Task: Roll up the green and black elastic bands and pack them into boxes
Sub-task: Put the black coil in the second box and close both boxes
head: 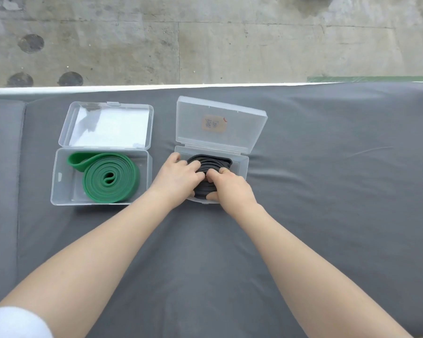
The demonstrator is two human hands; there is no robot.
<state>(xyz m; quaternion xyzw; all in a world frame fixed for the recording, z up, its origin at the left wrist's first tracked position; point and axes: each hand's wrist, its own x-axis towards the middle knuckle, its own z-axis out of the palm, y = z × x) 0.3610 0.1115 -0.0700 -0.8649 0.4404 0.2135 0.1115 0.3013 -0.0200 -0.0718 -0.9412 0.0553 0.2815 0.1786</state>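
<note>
Both hands are down in the right-hand box. Left hand [178,175] presses its curled fingers onto the coiled black elastic band [209,167], thumb side at the box's left wall; right hand [226,185] clamps the same coil, thumb tucked under its near edge, fingers over the top, a ring showing on one finger. That black coil sits inside the clear plastic box on the right [242,164], whose hinged lid [220,125] stands open behind it, a small tan sticker on the lid. Just to the left, apart from it, the second clear plastic box [59,186] holds the rolled green elastic band [111,178], loose end curling toward the far left corner, lid laid open behind. Both boxes rest on the grey cloth-covered surface [327,191]. Beyond its far edge lies a stained concrete floor [205,40].
</note>
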